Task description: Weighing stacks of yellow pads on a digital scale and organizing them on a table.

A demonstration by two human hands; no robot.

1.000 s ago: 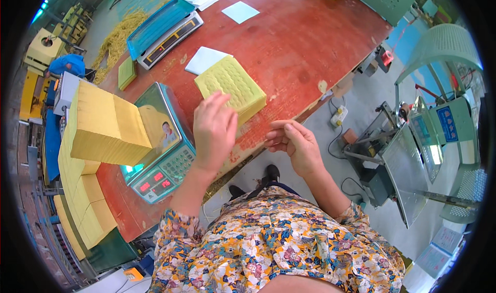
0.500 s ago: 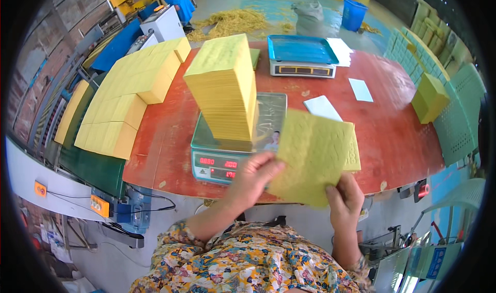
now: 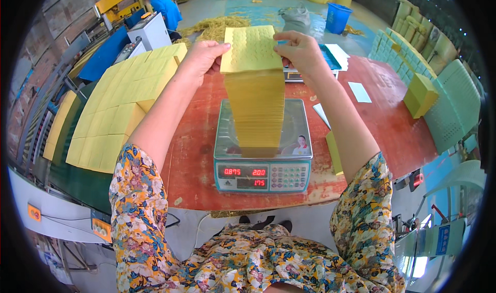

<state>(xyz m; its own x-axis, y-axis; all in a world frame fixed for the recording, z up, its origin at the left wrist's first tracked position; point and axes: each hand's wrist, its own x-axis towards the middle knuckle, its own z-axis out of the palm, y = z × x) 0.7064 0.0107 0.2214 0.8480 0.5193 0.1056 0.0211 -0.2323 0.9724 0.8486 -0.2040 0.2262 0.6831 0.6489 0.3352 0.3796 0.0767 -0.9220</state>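
Yellow sheet stack (image 3: 259,112): on scale (image 3: 297,120), ctr of worktop (image 3: 377,125) | L hand (image 3: 202,59) & R hand (image 3: 300,54): pinching top sheet (image 3: 252,48), opp. side edges | tip: keep level, corners flush, w/o pressing down

The paper stack (image 3: 258,109) looks matt and dimpled, the metal scale pan (image 3: 296,118) glossy
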